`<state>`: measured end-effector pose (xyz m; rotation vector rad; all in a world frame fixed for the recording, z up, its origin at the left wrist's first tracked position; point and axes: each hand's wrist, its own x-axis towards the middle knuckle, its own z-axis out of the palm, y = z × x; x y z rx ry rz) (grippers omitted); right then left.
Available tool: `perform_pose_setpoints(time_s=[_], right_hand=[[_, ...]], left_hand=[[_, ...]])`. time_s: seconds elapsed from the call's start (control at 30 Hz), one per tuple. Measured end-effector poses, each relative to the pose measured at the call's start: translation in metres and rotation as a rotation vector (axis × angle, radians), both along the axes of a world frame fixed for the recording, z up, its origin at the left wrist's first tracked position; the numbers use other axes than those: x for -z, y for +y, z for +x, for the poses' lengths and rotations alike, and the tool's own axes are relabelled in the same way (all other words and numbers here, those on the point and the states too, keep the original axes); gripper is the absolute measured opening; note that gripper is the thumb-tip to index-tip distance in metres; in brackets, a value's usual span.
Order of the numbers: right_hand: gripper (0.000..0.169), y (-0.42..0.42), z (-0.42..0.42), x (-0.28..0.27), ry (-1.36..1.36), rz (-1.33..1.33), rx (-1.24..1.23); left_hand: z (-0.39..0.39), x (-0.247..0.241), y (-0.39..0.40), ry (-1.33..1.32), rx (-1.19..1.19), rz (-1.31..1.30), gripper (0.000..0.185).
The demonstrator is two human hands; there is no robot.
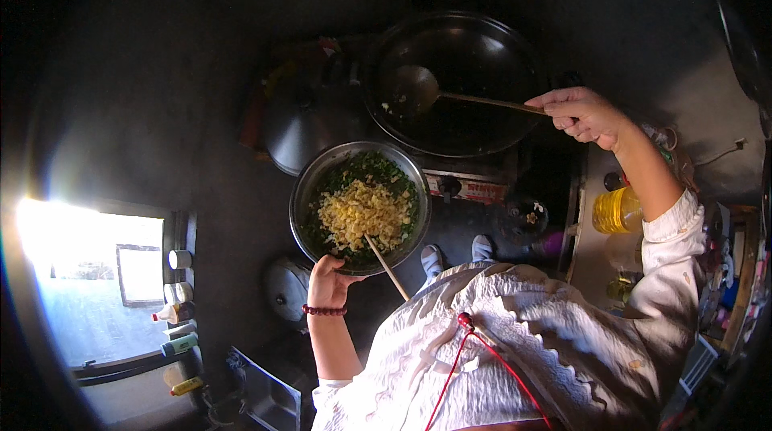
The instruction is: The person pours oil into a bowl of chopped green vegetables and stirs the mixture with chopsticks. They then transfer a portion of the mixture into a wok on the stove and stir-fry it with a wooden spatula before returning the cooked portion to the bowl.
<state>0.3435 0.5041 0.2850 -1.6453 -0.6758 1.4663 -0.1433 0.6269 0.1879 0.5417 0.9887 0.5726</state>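
My left hand (333, 282) grips the near rim of a metal mixing bowl (297, 205), thumb over the edge. Chopped green leaves (368, 165) fill the bowl, with a heap of yellow scrambled egg (362, 212) on top. A pale stick-like handle (387, 268) leans out of the egg over the near rim; its lower end is hidden. In my right hand (582, 114) is the long handle of a ladle (416, 90). Its round head is inside a large dark wok (452, 150), where a few pale crumbs (386, 106) cling near the ladle.
Left of the wok stands a conical metal lid (301, 135). A gas stove front with a knob (449, 185) is below the wok. An oil bottle (616, 211) stands on the right counter. Bottles and jars (179, 313) line the window sill, above a sink (271, 398) at lower left.
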Motion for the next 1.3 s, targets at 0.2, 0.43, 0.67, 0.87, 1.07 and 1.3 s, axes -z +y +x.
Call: perform_pose_setpoints(time_s=[0.2, 0.43, 0.67, 0.87, 1.07, 1.3], right_hand=[[0.026, -0.022, 0.017, -0.002, -0.492, 0.099, 0.010], [0.027, -0.042, 0.016, 0.006, -1.060, 0.156, 0.058], [0.024, -0.025, -0.032, 0.026, -0.868, 0.151, -0.053], [0.023, -0.022, -0.064, 0.019, -0.433, 0.101, -0.016], [0.026, -0.050, -0.093, 0.019, -0.846, 0.645, 0.000], [0.034, -0.076, -0.148, 0.040, -1.155, 0.701, -0.048]], left_hand=[[0.000, -0.004, -0.002, -0.004, -0.013, -0.007, 0.033], [0.002, -0.003, -0.002, -0.006, -0.008, 0.009, 0.033], [0.000, -0.003, -0.001, -0.009, 0.026, 0.010, 0.034], [-0.002, -0.003, 0.000, -0.011, 0.044, 0.013, 0.038], [0.001, -0.003, -0.001, -0.046, 0.010, -0.003, 0.039], [0.001, -0.003, -0.006, -0.037, -0.022, -0.002, 0.039]])
